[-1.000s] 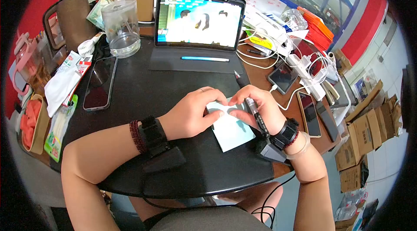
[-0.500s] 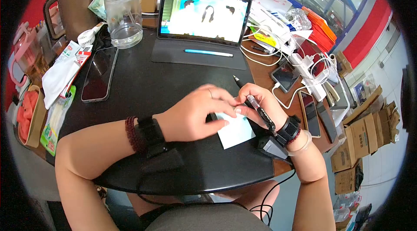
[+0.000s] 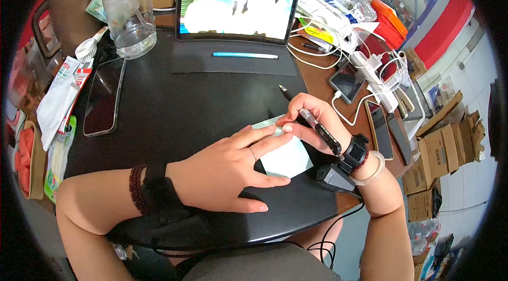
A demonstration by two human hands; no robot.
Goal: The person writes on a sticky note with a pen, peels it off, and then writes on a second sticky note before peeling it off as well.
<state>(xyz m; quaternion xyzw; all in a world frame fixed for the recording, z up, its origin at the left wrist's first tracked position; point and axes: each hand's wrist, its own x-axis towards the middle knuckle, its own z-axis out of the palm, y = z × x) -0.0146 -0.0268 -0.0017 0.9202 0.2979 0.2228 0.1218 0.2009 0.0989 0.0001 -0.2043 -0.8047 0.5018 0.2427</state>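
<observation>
Pressing lightly helps, imo
Left hand (image 3: 219,172) splayed over the paper (image 3: 288,158) from 9 o'clock, my right hand (image 3: 328,120) gripping the pen (image 3: 328,139).

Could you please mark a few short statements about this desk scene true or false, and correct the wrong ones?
1. The right hand holds a black pen. True.
2. The left hand is curled into a fist. False: its fingers are spread over the pale paper.
3. A blue pen lies in front of the tablet. True.
4. The tablet's screen is dark. False: it is lit.
5. The clear container stands right of the tablet. False: it stands left.
</observation>
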